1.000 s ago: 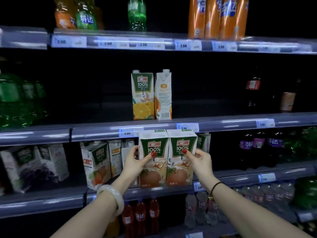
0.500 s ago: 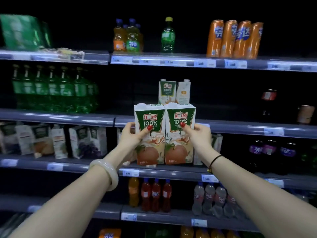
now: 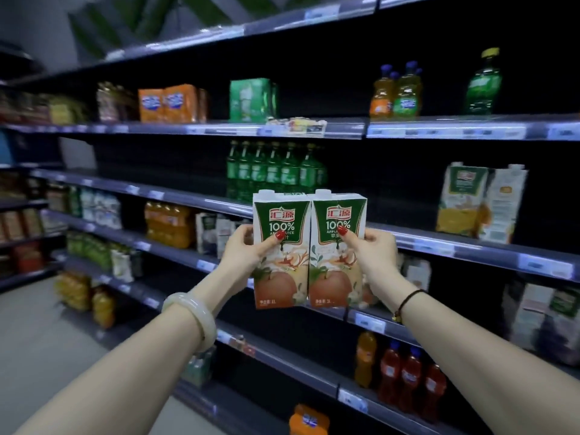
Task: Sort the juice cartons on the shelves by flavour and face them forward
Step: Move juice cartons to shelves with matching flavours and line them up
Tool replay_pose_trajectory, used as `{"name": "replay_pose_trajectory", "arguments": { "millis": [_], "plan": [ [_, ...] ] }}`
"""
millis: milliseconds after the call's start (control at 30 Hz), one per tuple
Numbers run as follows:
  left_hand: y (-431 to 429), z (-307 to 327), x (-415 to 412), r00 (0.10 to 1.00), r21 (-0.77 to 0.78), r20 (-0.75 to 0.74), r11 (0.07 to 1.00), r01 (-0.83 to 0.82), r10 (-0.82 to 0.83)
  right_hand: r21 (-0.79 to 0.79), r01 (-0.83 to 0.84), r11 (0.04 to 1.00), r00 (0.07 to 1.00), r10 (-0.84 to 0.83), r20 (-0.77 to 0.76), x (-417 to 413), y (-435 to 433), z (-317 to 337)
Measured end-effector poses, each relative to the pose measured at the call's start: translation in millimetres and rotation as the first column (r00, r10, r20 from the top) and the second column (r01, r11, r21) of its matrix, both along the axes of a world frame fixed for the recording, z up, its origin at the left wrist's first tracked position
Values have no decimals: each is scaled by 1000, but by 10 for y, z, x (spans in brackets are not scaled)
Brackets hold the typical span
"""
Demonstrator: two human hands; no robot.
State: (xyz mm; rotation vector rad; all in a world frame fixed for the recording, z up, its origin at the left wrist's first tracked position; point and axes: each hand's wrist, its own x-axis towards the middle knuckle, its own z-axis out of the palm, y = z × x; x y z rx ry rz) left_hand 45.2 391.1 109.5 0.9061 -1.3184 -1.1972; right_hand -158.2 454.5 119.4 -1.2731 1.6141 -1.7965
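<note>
2 apple juice cartons (image 3: pixel 309 249) held up side by side, touching, upright, fronts facing the camera, in the air in front of the shelves (image 3: pixel 194 196). Printed on each: red logo, "100%", "APPLE JUICE", apple picture, "1L" at the bottom. Left hand (image 3: pixel 243 251) closed around the left carton's side, right hand (image 3: pixel 375 251) closed around the right one's, thumbs across the fronts. Far right on a shelf: 2 orange juice cartons (image 3: pixel 480 200), 1 turned sideways. Behind, a row of green bottles (image 3: pixel 274 169).
</note>
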Motion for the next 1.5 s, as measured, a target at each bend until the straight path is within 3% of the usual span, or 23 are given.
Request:
{"name": "replay_pose_trajectory", "arguments": {
  "millis": [333,633,1200,1500],
  "plan": [
    [-828,-31,2131,961,-62,104,966,-251,256,0,-236,972,971,236,44,1977,-1293,-140],
    [-1721,-90,3485,907,-40,68,910,-413,414,16,-423,906,906,423,37,3319,-2598,-110],
    [-4291,126,5477,831,-45,13,831,-555,556,12,-568,823,823,568,-29,5434,-5675,137],
    [-5620,5,6878,807,-27,50,808,-588,589,22,-560,828,827,560,-47,6880,-7134,-23]
  ]
}}
